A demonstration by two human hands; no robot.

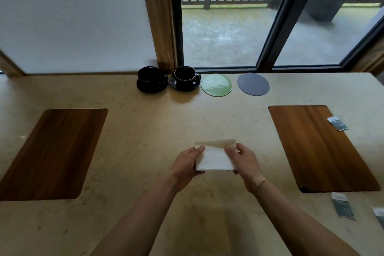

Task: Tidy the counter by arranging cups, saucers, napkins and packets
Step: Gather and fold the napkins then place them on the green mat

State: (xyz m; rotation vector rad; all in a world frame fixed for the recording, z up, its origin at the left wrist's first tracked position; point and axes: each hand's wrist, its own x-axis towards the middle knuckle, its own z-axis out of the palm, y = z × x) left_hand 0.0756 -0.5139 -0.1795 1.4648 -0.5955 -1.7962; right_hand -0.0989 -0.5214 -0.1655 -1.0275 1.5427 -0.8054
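Note:
A white napkin (pixel 215 158) is held just above the middle of the beige counter (pixel 145 127), its far edge folded over. My left hand (pixel 187 164) pinches its left side and my right hand (pixel 243 162) pinches its right side. Along the back edge stand two black cups on black saucers (pixel 152 81) (pixel 185 80), then a pale green saucer (pixel 216 85) and a grey saucer (pixel 253 84). One packet (pixel 337 123) lies on the right wooden mat; two more packets (pixel 341 204) (pixel 379 216) lie on the counter at the lower right.
Two dark wooden placemats lie on the counter, one at the left (pixel 52 151) and one at the right (pixel 318 147). A white wall and a glass sliding door (pixel 228 27) rise right behind the back edge.

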